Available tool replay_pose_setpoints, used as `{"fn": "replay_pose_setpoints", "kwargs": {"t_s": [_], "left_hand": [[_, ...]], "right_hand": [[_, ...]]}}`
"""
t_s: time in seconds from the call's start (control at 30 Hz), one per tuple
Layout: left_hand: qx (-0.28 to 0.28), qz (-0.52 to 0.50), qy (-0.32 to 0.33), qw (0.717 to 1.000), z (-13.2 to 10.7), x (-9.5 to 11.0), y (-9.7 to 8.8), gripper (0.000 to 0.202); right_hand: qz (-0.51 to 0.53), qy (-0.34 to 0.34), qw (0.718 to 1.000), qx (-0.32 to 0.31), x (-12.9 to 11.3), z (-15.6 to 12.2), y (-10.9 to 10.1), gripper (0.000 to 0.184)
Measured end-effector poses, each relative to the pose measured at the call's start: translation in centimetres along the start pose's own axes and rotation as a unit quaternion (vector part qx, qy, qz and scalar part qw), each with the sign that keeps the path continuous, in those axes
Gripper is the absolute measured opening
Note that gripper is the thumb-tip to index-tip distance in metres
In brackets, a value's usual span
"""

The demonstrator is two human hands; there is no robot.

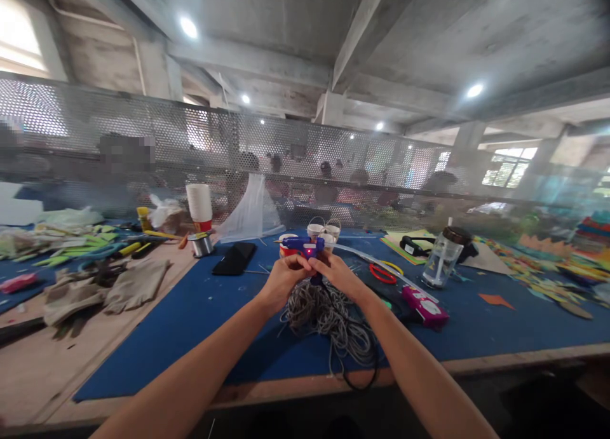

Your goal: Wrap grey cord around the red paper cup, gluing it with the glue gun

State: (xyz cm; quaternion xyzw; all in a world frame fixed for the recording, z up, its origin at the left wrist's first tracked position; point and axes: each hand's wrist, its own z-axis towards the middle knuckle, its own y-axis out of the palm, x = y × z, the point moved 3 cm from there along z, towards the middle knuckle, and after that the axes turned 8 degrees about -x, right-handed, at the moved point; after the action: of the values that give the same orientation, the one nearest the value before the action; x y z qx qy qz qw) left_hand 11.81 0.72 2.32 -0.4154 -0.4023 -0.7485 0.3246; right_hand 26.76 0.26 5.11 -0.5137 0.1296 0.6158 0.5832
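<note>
Centred over the desk is a blue glue gun (301, 243), its nozzle to the left and a small red light glowing on its body. My left hand (284, 279) has its fingers closed at the gun's near side. Beside it, my right hand (342, 275) is closed on the gun's handle, the fingertips of both hands nearly meeting. What else the fingers may pinch is hidden. Below the hands lies a tangled heap of grey cord (317, 312). Paper cups with thin loops (330, 230) stand just behind the gun.
A black phone (234, 259), a wire spool (201, 244) and stacked paper cups (199, 202) are at left, with grey gloves (136, 286) nearer. Rightward lie a long translucent strip (381, 265), a magenta box (426, 307) and a clear bottle (444, 258). A perforated screen (305, 191) stands behind.
</note>
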Motion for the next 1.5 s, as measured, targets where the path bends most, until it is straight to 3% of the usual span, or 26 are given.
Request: {"fn": "replay_pose_setpoints", "kwargs": {"t_s": [0.2,0.47,0.63,0.8,0.9,1.07,1.17,1.3,1.5], "left_hand": [[-0.012,0.002,-0.012,1.000,0.0,-0.3,0.0,0.028],[-0.020,0.016,-0.033,0.999,-0.3,0.1,0.2,0.024],[-0.024,0.128,-0.007,0.991,-0.4,1.1,0.3,0.020],[0.030,0.276,0.025,0.960,0.2,1.7,-1.2,0.016],[0.048,0.387,0.017,0.921,0.6,2.2,-3.1,0.019],[0.095,0.647,-0.008,0.757,0.7,4.5,-8.0,0.023],[0.132,0.700,-0.034,0.701,0.9,5.2,-11.1,0.024],[0.125,0.727,-0.042,0.673,1.3,4.4,-13.1,0.028],[0.074,0.718,-0.006,0.692,2.5,2.4,-12.1,0.029]], "right_hand": [[-0.023,0.012,0.999,0.033,0.4,0.1,0.4,0.031],[-0.039,0.006,0.989,0.142,1.0,-0.2,-0.2,0.031],[-0.013,0.003,0.981,0.194,1.4,-0.3,-1.3,0.031],[0.013,-0.004,0.976,0.219,1.5,-0.3,-1.7,0.030],[0.029,-0.004,0.975,0.221,1.9,-0.3,-1.6,0.029],[0.029,0.003,0.973,0.227,2.6,-0.2,-1.4,0.025],[0.022,0.010,0.972,0.233,2.8,-0.2,-1.4,0.025],[0.007,0.021,0.970,0.242,2.7,-0.3,-1.5,0.028],[-0.018,0.032,0.968,0.248,2.3,-0.3,-1.5,0.031]]}}
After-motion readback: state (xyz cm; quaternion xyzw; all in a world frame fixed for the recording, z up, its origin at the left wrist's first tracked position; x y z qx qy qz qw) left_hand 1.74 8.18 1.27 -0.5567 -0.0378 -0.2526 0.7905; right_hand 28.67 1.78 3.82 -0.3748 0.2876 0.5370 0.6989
